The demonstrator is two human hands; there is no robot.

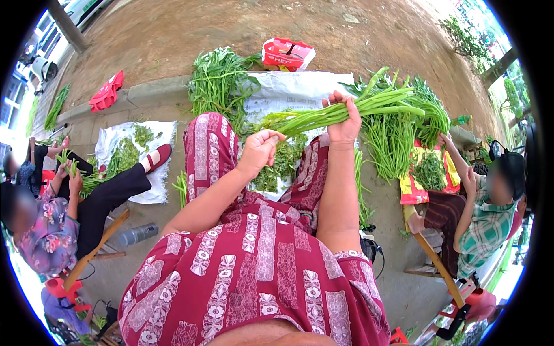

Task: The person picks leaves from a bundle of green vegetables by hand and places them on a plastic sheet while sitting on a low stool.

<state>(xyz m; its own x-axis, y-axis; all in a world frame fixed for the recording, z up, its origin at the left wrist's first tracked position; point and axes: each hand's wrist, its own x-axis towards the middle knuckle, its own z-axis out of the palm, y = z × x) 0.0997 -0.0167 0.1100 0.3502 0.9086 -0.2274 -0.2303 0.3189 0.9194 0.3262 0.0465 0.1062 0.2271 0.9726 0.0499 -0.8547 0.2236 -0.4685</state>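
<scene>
My right hand (345, 124) is wrapped round a bunch of long green vegetable stems (309, 120), held level above my lap. The cut ends stick out to the right of that hand. At the yellowish-green, leafy left end, my left hand (259, 151) is closed with thumb and fingers pinched together; whatever lies between the fingertips is too small to make out. Between my knees, loose torn leaves (283, 160) lie on a white sheet (300, 83). A heap of leafy stems (216, 81) sits beyond my left knee, and another heap (385, 150) lies to the right.
Co-workers sit at the left and right, handling greens. A white sheet with leaves (124, 153) lies left, near a plastic bottle (138, 234). A red-and-white bag (287, 55) stands beyond the curb (158, 92); a red-yellow bag (412, 193) lies right.
</scene>
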